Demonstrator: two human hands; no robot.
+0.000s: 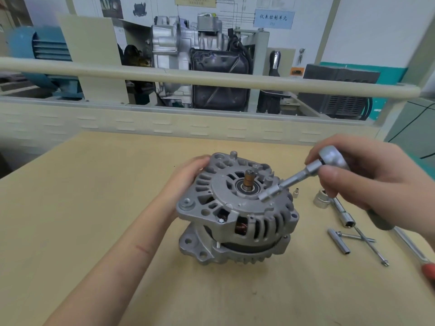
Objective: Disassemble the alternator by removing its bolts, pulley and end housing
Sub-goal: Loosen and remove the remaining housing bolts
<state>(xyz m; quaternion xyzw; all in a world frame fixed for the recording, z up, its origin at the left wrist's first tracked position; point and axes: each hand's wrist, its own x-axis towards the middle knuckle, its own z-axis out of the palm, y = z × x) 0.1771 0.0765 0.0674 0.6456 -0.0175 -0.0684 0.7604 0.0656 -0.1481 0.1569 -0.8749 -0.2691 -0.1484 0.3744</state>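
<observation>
The silver alternator point(235, 212) stands on the wooden table point(94, 196), its shaft point(248, 182) with copper slip rings pointing up. My left hand point(188, 177) holds its far left side. My right hand point(367, 175) grips a ratchet wrench point(334, 158) by the head. The wrench's extension and socket point(268, 196) slant down onto the top of the end housing, right of the shaft. A bolt head point(187, 203) shows on the left ear of the housing.
To the right of the alternator lie a large socket point(321, 200), a long extension bar point(346, 214), a short tube socket point(340, 241), a long thin bolt point(369, 245) and a red-handled tool point(421, 260). A small brass piece point(296, 192) sits beside the housing. A rail and engine display stand behind.
</observation>
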